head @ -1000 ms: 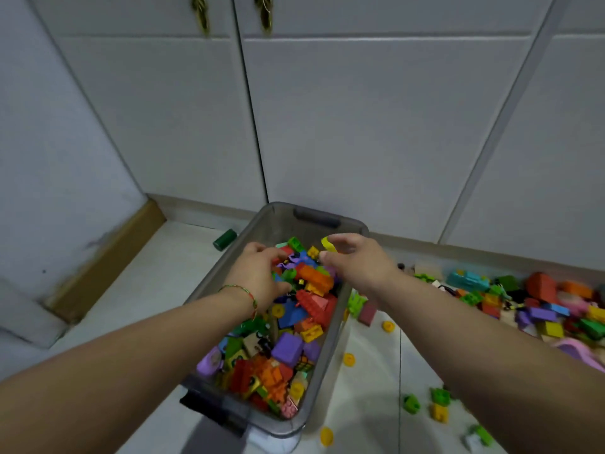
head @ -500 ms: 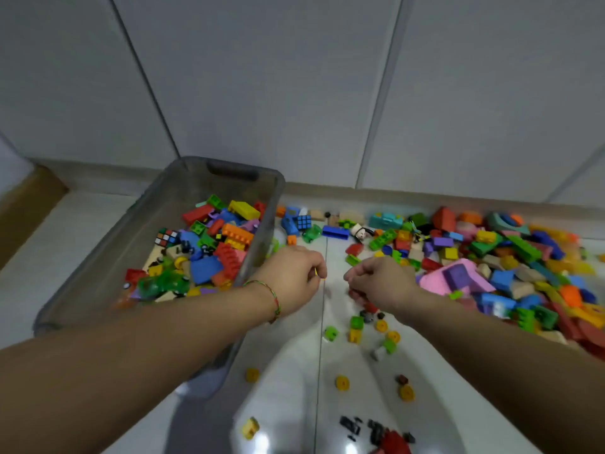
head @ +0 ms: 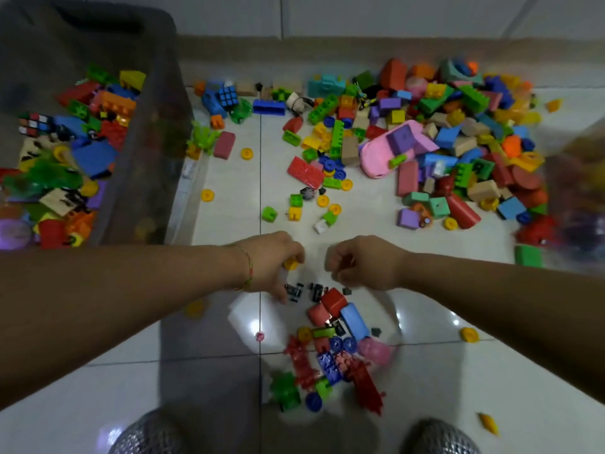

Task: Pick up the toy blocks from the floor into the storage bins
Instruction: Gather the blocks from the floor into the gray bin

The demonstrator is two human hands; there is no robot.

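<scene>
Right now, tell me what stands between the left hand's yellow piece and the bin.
Nothing tall. The left hand holds the yellow piece near the floor; toward the bin lie only tile and one yellow disc. Only the bin's own wall needs lifting over.

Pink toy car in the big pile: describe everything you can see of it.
The pink toy car looks like smooth moulded plastic, rounded, with an open top. It lies on the white tile floor at the pile's near left edge. A purple block sits in its top, a small green piece rests on its side, and other blocks crowd against it.
</scene>
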